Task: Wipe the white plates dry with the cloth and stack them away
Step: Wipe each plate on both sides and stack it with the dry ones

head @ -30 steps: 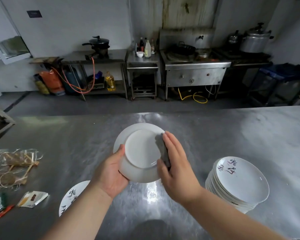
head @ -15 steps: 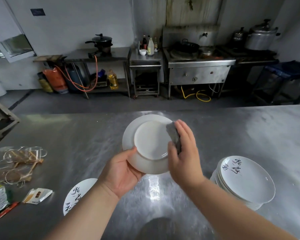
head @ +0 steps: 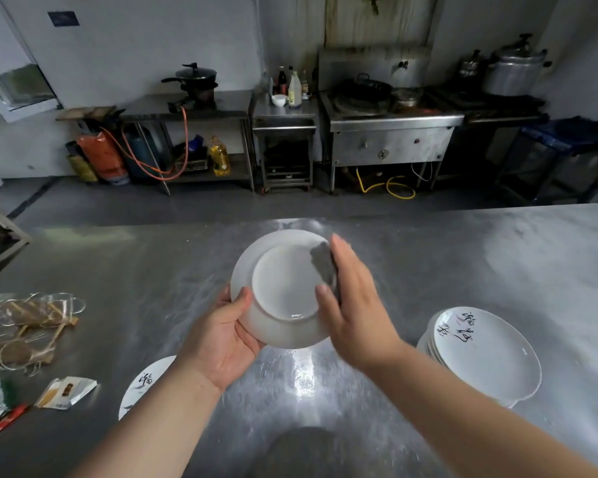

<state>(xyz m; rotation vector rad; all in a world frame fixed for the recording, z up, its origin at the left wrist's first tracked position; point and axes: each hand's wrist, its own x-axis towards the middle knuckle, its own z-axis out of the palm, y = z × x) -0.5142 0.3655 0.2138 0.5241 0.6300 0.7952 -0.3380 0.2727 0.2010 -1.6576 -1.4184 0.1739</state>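
the left hand [head: 221, 339] grips a white plate [head: 283, 288] by its lower left rim, thumb on the back of the rim and fingers curled behind it. the plate is held up over the steel table [head: 428, 270], tilted, with its underside and foot ring facing the camera. the right hand [head: 356, 305] holds a grey cloth [head: 323, 262] against the right side of that underside: the fingers lie nearly straight over the cloth and the thumb sits at its lower edge, so the cloth is caught between them and pressed to the plate. this hand is a little blurred.

to the right on the table stands a stack of plates [head: 487, 353], face up, the top one bearing dark brush lettering. near the left forearm lies a single lettered plate [head: 145, 381], partly hidden by the arm. at the table's left edge are cellophane wrappers [head: 25, 322] and a torn sachet [head: 66, 391].

across the floor, a lidded black pot [head: 195, 77] sits on a burner. on the shelf below is a jug [head: 220, 157] filled with yellow oil. a small white bowl [head: 279, 100] stands beside some bottles [head: 294, 86]; what the bowl holds cannot be told. a dark wok [head: 370, 88] rests on the range, and a large lidded metal pot [head: 513, 72] stands further right.
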